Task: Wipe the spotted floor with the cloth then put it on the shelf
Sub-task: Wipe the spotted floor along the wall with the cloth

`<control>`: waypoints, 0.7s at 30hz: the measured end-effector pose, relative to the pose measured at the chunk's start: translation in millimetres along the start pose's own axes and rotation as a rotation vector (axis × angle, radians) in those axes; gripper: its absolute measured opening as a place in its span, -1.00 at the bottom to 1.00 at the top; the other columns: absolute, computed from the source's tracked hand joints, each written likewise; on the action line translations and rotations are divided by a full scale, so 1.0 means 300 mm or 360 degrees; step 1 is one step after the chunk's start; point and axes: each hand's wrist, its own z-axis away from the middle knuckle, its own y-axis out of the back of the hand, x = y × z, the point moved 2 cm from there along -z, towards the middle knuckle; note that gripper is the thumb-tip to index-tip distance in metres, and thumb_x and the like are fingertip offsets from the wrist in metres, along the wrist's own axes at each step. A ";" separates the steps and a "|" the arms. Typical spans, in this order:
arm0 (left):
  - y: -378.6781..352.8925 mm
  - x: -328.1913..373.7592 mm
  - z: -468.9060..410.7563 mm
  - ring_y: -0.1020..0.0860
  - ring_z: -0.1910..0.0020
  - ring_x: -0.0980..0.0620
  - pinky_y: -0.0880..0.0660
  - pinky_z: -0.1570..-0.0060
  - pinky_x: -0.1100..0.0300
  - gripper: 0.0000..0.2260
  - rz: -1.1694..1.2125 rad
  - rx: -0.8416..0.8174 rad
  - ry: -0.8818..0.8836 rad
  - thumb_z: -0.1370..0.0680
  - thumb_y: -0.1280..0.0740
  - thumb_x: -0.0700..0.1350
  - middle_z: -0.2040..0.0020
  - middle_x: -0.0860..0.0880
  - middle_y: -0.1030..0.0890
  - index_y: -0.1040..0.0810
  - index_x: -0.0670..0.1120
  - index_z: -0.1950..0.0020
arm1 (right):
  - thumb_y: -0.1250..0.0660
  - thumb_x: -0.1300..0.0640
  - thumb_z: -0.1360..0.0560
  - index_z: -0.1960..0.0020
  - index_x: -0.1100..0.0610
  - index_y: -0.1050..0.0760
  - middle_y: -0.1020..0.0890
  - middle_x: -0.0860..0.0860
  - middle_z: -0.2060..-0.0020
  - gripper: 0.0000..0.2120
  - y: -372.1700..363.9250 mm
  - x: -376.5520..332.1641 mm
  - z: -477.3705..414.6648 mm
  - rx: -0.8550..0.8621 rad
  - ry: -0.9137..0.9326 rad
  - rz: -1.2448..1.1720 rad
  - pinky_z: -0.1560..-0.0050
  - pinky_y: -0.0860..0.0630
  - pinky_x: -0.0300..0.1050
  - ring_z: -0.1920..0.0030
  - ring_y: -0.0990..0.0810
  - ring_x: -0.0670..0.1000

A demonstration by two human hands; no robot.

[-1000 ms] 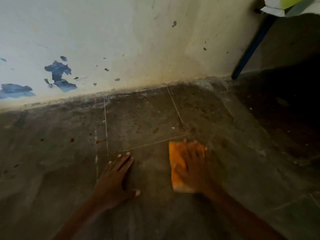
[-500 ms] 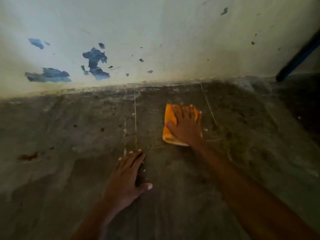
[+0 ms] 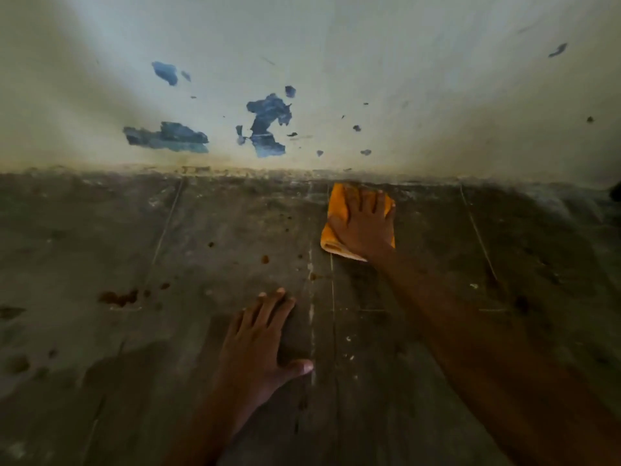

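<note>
Upper right of centre: right hand (image 3: 364, 227), fingers spread flat, pins cloth (image 3: 336, 210) against wall base; left hand (image 3: 258, 344) splayed on floor (image 3: 437, 381), empty. Risk: brown spots (image 3: 117, 297) at left get missed.

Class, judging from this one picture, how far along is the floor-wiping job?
Done: nothing clearly; no wiped patch stands out. In hand: the right hand presses the orange cloth flat on the floor near the wall, while the left hand braces on the floor. Left: the brown spots to the left, then shelving the cloth; no shelf shows.
</note>
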 end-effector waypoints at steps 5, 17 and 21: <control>0.028 -0.006 0.027 0.10 -0.56 0.03 0.14 -0.45 0.10 -0.09 0.0110 0.0060 -0.0014 -0.36 -0.28 0.39 -0.57 0.13 0.13 0.08 0.12 -0.55 | 0.04 -0.37 -0.52 -0.62 -0.07 0.06 -0.04 0.03 -0.61 -0.25 -0.062 -0.018 0.568 -0.0088 0.0713 0.0091 -0.52 0.06 0.35 -0.59 0.09 0.24; 0.010 -0.128 0.136 -0.01 -0.54 -0.18 0.10 -0.47 -0.12 0.01 0.0041 0.0072 0.0352 -0.20 -0.22 0.46 -0.58 -0.04 -0.08 -0.12 0.00 -0.55 | 0.04 -0.32 -0.58 -0.61 0.04 -0.02 -0.09 0.07 -0.60 -0.28 -0.075 -0.190 0.569 0.0090 0.0695 0.0147 -0.46 0.04 0.49 -0.58 0.00 0.27; 0.064 -0.222 0.124 0.16 -0.55 -0.15 0.15 -0.50 -0.09 0.15 -0.0030 -0.0031 0.0271 -0.14 -0.10 0.57 -0.59 0.02 0.13 0.15 0.01 -0.57 | 0.10 -0.34 -0.56 -0.61 0.01 -0.03 -0.12 0.08 -0.59 -0.28 -0.049 -0.195 0.393 0.0020 0.0622 0.0132 -0.46 -0.05 0.44 -0.58 -0.01 0.25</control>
